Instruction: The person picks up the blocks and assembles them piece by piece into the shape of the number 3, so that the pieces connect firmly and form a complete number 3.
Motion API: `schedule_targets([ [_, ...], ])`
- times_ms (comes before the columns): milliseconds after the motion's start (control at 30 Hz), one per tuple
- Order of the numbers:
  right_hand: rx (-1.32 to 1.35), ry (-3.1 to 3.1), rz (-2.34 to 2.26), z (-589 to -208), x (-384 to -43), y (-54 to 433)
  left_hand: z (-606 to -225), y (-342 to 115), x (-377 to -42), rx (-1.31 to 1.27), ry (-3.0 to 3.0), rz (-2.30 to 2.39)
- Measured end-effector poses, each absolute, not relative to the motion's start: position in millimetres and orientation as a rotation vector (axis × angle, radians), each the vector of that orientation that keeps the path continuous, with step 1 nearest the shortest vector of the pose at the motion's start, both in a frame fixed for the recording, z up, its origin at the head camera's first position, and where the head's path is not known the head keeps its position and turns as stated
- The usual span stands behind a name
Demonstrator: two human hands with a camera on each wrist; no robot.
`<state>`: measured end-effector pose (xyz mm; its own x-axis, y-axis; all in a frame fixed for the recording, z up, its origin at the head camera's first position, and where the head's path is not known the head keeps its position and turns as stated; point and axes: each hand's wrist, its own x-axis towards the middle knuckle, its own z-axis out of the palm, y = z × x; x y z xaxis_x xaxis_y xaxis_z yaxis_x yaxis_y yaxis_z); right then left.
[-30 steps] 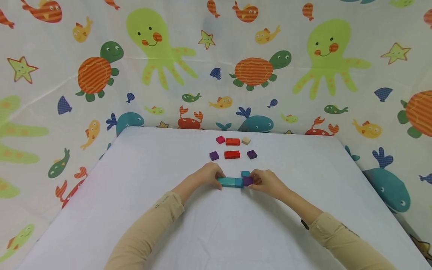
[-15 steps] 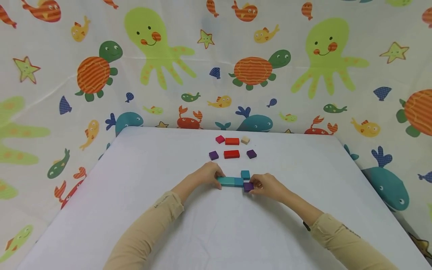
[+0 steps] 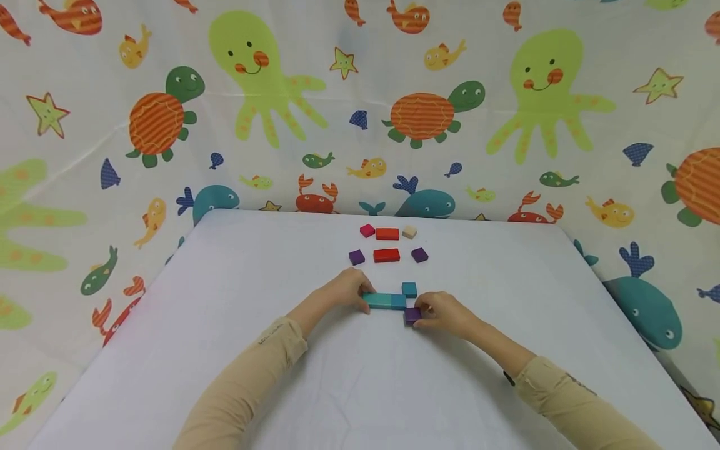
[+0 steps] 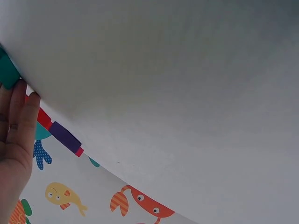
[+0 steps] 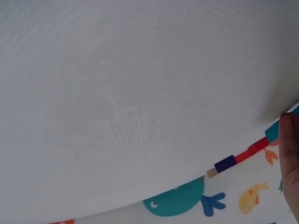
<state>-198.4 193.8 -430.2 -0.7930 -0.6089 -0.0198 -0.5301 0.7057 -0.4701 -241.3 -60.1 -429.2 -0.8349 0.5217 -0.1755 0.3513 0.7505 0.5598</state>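
Note:
A long teal block (image 3: pixel 379 301) lies on the table, and my left hand (image 3: pixel 345 289) grips its left end between thumb and fingers. Against its right end sits a blue block (image 3: pixel 398 302). My right hand (image 3: pixel 447 314) pinches a purple block (image 3: pixel 412 316) just in front of the blue one; whether the two touch is hard to tell. Behind the row's right end is a small teal-blue block (image 3: pixel 409 289). In the left wrist view, the left fingers (image 4: pixel 29 114) reach the teal block's end. The purple block in my right hand is not visible in the right wrist view.
Farther back lie two red blocks (image 3: pixel 387 255), two more purple blocks (image 3: pixel 357 257), a pink block (image 3: pixel 367 230) and a beige block (image 3: pixel 409 232). They stand on a white-covered table (image 3: pixel 281 250). A sea-animal curtain (image 3: pixel 349 125) hangs behind.
My right hand has moved the purple block toward me, from beside the blue block's right end to in front of it. The left hand stays on the long teal block.

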Motion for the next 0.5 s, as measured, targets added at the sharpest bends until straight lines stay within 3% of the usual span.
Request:
schedule_targets([
  [500, -0.977, 2.815, -0.567, -434.6, -196.3, 190.6, -427.2, -58.6, -241.4, 0.659, 2.624, 0.73],
])
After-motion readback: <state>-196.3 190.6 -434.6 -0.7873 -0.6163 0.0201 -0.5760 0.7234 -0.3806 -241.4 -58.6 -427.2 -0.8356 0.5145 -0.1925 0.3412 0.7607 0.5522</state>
